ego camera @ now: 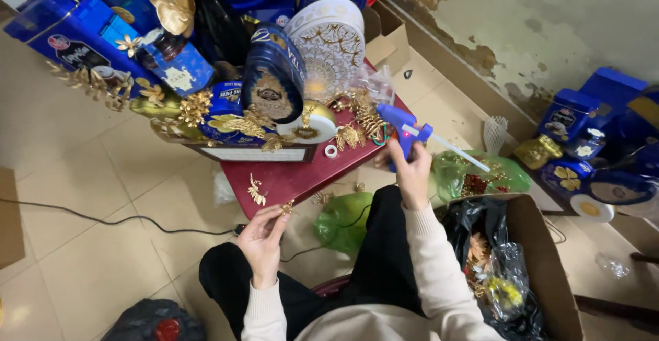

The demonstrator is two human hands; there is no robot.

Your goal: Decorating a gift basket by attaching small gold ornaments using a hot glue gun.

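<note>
The right hand (414,171) grips a blue glue gun (405,131), fingers wrapped round its handle, over the red counter (302,176) edge. The left hand (263,239) pinches a small gold ornament (287,208) between its fingertips, just off the counter's near edge. A gold leaf (257,191) lies on the counter nearby.

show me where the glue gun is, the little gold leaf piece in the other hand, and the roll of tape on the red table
glue gun (401,127), head view, blue body.
gold leaf piece (287,208), head view, its middle.
roll of tape (331,151), head view, white ring.

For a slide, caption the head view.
Right hand grips blue glue gun; left hand pinches gold leaf ornament beside red table.
</note>
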